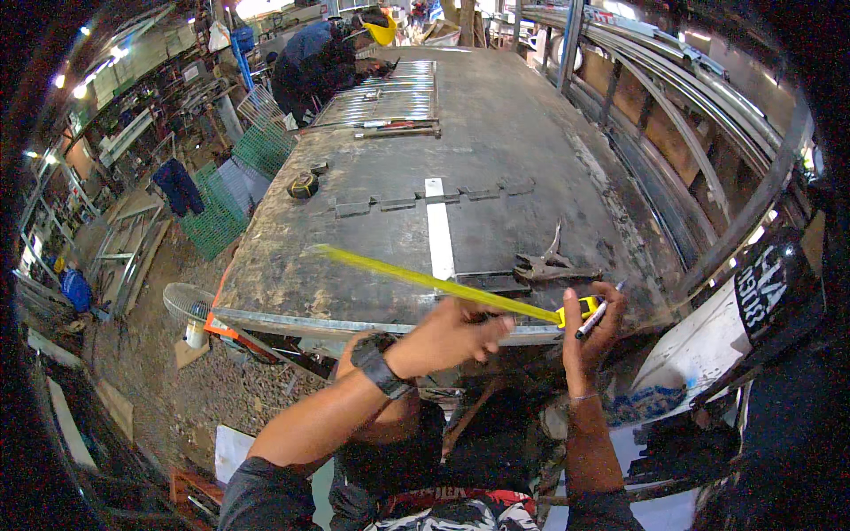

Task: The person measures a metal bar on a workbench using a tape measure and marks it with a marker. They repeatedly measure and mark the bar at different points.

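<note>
My right hand [591,341] grips a yellow tape measure [577,311] and also holds a marker pen [591,320] with a white barrel. From the case, the yellow tape blade [425,280] stretches out leftward over the table, its far end blurred. My left hand [453,341], with a dark watch [379,365] on the wrist, is just on the near side of the blade. Its fingers look loosely apart and a little smeared, with nothing seen in them. Beyond the blade, a pale flat metal strip [439,232] lies lengthwise across a row of dark metal pieces [354,206].
Locking pliers [556,265] lie on the dark worktable [522,115] near its right side. A second tape measure [303,184] sits at the left edge. Farther off, a person [310,66] leans over a metal grille [381,93]. A fan [188,303] stands left; metal bars [708,97] line the right.
</note>
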The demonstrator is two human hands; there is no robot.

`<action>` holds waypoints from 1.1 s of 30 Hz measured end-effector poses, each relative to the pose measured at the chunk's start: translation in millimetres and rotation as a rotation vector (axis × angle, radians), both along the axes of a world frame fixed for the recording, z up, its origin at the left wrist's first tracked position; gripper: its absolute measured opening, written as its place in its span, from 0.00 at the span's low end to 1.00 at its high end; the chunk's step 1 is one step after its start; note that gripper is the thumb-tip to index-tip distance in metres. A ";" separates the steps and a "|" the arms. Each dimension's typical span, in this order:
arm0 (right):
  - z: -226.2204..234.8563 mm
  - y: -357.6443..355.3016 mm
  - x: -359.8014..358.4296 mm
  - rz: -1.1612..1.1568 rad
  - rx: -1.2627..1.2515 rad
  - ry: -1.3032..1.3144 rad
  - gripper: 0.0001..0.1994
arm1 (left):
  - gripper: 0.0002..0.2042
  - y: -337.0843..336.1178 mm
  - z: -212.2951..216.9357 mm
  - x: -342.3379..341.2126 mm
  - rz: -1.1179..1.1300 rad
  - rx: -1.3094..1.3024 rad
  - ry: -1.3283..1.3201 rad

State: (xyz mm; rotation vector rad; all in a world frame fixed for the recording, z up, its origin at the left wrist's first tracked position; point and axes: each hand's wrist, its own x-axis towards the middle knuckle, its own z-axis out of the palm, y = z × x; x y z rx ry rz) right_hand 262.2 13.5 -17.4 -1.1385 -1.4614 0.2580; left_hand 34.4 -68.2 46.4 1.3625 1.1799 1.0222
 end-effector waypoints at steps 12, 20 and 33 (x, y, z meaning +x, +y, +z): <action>-47.8 94.7 126.2 -0.083 0.014 -0.177 0.22 | 0.22 88.3 -29.5 -84.2 0.035 0.110 0.693; -102.1 127.8 112.2 -0.121 0.134 -0.475 0.22 | 0.26 217.8 -111.6 -204.2 0.548 0.177 1.151; -104.5 122.5 101.1 -0.158 0.061 -0.291 0.19 | 0.17 243.6 -128.5 -211.3 0.498 -0.018 1.332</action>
